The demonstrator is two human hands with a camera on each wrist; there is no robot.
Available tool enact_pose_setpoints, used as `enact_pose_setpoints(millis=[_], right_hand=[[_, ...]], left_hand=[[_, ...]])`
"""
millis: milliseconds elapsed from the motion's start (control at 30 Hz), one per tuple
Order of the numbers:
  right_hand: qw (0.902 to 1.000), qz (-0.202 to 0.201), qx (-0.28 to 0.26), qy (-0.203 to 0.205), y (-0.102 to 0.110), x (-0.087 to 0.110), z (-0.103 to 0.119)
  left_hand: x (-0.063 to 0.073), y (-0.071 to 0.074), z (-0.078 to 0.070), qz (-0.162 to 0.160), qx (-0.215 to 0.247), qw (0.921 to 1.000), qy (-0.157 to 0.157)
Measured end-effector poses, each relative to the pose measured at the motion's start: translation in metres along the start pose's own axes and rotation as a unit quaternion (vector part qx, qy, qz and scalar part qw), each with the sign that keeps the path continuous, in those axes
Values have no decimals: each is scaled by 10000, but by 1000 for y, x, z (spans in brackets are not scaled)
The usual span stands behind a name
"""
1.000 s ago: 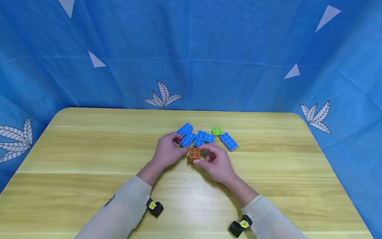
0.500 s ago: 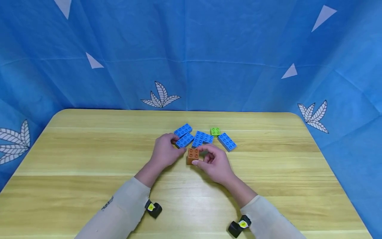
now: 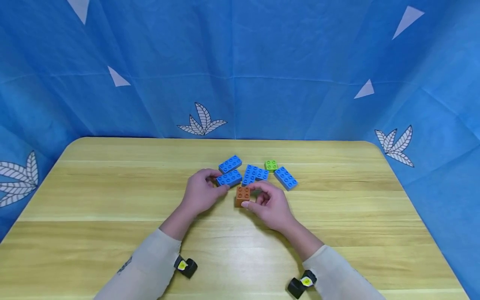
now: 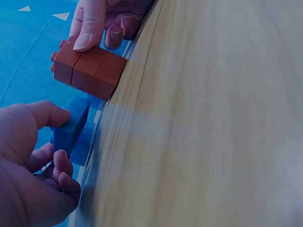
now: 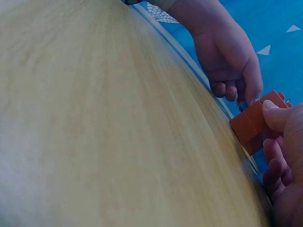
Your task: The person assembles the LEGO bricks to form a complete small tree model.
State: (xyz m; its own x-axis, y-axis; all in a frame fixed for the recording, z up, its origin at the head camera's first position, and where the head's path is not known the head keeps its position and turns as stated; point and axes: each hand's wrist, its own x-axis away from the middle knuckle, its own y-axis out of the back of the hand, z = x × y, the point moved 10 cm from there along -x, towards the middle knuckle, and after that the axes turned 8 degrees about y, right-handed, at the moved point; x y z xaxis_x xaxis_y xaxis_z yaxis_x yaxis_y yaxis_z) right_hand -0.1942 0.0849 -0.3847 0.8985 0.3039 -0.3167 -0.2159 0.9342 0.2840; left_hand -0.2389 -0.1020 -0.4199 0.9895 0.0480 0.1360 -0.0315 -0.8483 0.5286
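Note:
My left hand (image 3: pixel 199 192) pinches a blue eight-stud toy brick (image 3: pixel 230 178) between thumb and fingers. In the left wrist view this blue brick (image 4: pixel 70 126) looks tilted, with a fingertip on its upper end. My right hand (image 3: pixel 274 207) holds an orange-brown stack of bricks (image 3: pixel 242 197) with thumb in front and index finger behind. The left wrist view shows three layers in the stack (image 4: pixel 90 71), with studs on top. It stands upright at the table surface, just right of my left hand.
Behind the held brick lies another blue brick (image 3: pixel 230 163). Two blue bricks (image 3: pixel 249 175) sit against each other behind the stack. A green four-stud brick (image 3: pixel 271 165) and a further blue brick (image 3: pixel 286 178) lie to the right. A blue curtain (image 3: pixel 240 83) hangs beyond the wooden table (image 3: pixel 112 200).
My left hand has shifted left and drawn the blue brick away from the others, turning it slightly. My right hand and the brown stack have stayed nearly still.

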Motion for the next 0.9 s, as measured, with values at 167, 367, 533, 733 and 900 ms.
enact_pose_setpoints(millis=[167, 367, 533, 733, 900], right_hand=[[10000, 4, 11, -48, 1, 0, -2], [10000, -26, 4, -24, 4, 0, -3], [10000, 0, 4, 28, 3, -1, -2], [10000, 8, -1, 93, 1, -1, -1], [9999, 28, 20, 131, 0, -1, 0]], left_hand=[[6, 7, -1, 55, 369, 9992, -142], [11, 15, -5, 207, 844, 9956, -363], [18, 19, -14, 478, 1093, 9901, -741], [26, 17, -22, 881, 1243, 9817, -1139], [30, 16, -24, 1076, 1191, 9780, -1330]])
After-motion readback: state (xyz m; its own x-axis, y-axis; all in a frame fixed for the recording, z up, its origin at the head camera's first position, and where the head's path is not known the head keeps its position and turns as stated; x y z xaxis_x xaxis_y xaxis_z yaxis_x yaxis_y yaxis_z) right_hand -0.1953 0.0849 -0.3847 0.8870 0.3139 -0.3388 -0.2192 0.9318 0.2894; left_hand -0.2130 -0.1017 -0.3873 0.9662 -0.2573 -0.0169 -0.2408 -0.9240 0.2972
